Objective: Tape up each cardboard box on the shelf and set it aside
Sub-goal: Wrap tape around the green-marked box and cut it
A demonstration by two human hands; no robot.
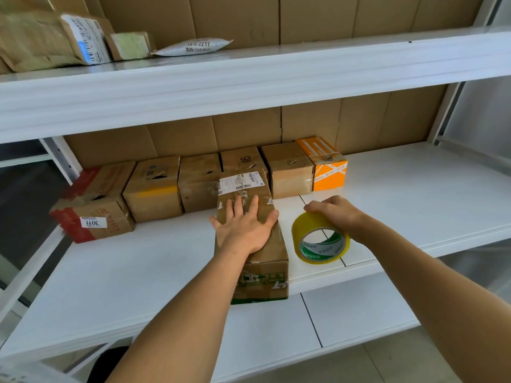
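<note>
— Head view. Taping step, by the look of it: long cardboard box [257, 239] pulled out lengthwise on the white shelf [138, 272], near end at the front edge, far end close to the row of boxes [199, 183] along the back.

— And the hands?

— Left hand [243, 225] flat on top of the long box, fingers spread and straight, pressing, not gripping. Right hand [336, 214] curled over the yellow tape roll [320, 239], holding it on edge on the shelf just right of the box.

— Any tape on the seam yet?

— Cannot tell; top half hidden under the palm. No loose strip off the roll.

— Next move, then?

— Probably: find the tape end, stick it at one end of the box, draw it along the top. Left hand needed to keep the box from sliding. After that, set aside, apart from the back row.
</note>
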